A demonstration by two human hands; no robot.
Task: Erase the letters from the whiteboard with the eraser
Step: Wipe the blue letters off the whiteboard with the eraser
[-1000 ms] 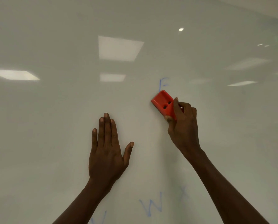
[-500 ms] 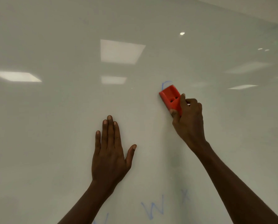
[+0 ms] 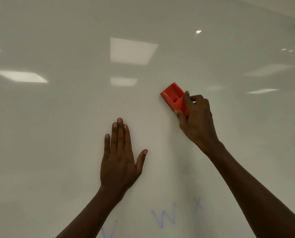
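A glossy whiteboard (image 3: 57,134) fills the view. My right hand (image 3: 197,121) grips a red eraser (image 3: 173,97) and presses it flat against the board, right of centre. My left hand (image 3: 120,158) lies flat on the board with fingers spread, lower and to the left of the eraser. Blue letters remain low on the board: a V (image 3: 109,229), a W (image 3: 164,216) and a faint X (image 3: 198,206). No blue mark shows around the eraser.
Reflections of ceiling light panels (image 3: 133,50) shine on the upper board. The board's top edge (image 3: 280,13) runs across the upper right corner.
My right hand slid the eraser up over the blue letter above it; that letter was visible a second ago, partly covered half a second ago, and is gone now. The left hand stayed put.
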